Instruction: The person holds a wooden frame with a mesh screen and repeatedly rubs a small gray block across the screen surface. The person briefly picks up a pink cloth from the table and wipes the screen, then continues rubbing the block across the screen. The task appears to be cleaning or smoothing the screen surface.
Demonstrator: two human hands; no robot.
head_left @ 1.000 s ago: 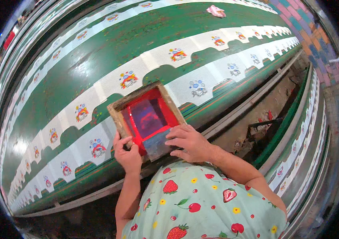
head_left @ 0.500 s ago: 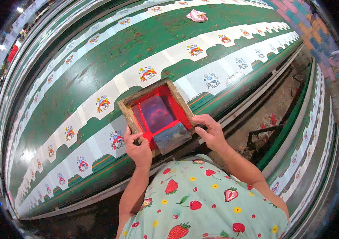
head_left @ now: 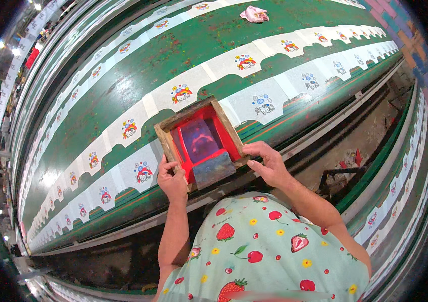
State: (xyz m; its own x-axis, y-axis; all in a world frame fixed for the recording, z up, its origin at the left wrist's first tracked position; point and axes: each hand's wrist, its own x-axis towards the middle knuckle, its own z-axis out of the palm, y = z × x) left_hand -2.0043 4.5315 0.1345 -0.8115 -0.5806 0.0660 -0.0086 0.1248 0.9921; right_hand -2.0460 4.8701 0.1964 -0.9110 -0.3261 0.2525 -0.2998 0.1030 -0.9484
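Note:
Between my hands is a small wooden screen-printing frame (head_left: 162,137), its inside smeared with red ink around a purplish mesh window (head_left: 201,142). My left hand (head_left: 172,182) grips the frame's near left corner, thumb on top. At the near right corner, my right hand (head_left: 267,163) pinches the wood between thumb and fingers. A dark, stained squeegee block (head_left: 215,170) leans at the near end of the frame, over the red ink. Under and beside the frame runs a row of white fabric pieces; the piece just right (head_left: 263,103) carries a blue and black cartoon print without red.
The long green table (head_left: 103,100) bears several rows of white pieces with cartoon prints (head_left: 180,93). A crumpled pink cloth (head_left: 254,14) lies toward the far side. Another printing table (head_left: 400,186) stands to the right, across a littered floor gap (head_left: 345,151).
The view has shifted a little, and the frame has turned slightly with both hands still on it. The squeegee block sits a bit differently against the frame's near end.

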